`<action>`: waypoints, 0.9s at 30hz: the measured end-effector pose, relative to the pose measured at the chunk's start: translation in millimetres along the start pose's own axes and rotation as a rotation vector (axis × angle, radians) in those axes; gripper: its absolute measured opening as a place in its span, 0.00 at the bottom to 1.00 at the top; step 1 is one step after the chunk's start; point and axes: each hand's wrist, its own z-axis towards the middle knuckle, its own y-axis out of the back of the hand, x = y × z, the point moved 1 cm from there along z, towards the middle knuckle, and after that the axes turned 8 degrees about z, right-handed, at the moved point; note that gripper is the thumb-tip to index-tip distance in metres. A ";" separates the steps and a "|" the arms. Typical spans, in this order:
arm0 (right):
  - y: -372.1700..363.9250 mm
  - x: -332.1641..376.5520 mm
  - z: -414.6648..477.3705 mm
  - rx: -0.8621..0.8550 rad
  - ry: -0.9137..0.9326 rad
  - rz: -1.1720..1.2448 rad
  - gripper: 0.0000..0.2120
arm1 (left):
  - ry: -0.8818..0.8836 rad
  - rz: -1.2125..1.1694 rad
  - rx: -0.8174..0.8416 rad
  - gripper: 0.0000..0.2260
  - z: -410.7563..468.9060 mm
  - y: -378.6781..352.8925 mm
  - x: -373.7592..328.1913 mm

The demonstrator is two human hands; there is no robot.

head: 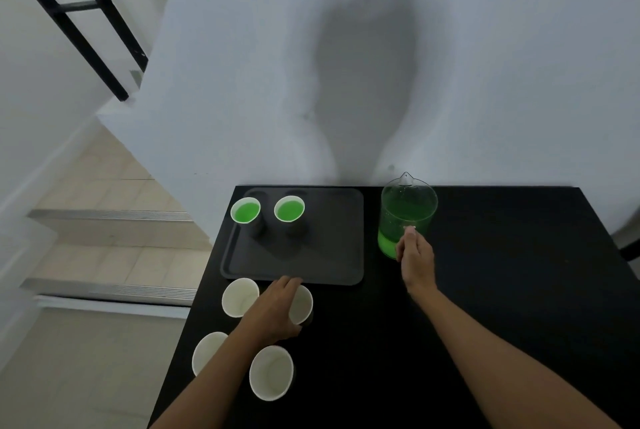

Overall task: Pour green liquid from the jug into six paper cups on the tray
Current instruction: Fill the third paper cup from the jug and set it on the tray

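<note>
The left hand (277, 307) wraps around an empty white paper cup (302, 304) to lift it onto the flat dark tray (329, 255). The right hand (415, 255) holds the clear plastic jug of green liquid (405, 213), ready to pour.

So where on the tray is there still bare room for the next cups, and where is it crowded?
The tray is bare across its right half and near strip, right of and in front of the two filled cups. Crowded: the table's near-left corner, where four empty cups cluster around the left hand.
</note>
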 end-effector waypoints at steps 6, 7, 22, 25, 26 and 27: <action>0.9 0.4 4.7 -0.021 -0.017 0.051 0.22 | -0.008 -0.097 -0.038 0.38 0.1 5.0 -3.7; 1.2 0.5 5.3 -0.030 -0.017 0.062 0.22 | -0.015 -0.109 -0.045 0.38 1.4 7.5 -4.4; 32.6 29.2 -9.6 -0.165 0.046 0.219 0.21 | -0.123 -0.246 -0.308 0.37 33.2 71.6 -30.5; 45.9 43.4 -15.5 -0.076 0.047 0.264 0.22 | -0.158 -0.229 -0.358 0.37 45.9 88.9 -39.8; 50.9 50.8 -17.1 -0.047 0.049 0.273 0.22 | -0.155 -0.233 -0.361 0.37 50.1 95.6 -44.0; 55.8 58.8 -19.6 -0.024 0.053 0.275 0.22 | -0.151 -0.237 -0.364 0.38 53.2 101.4 -47.9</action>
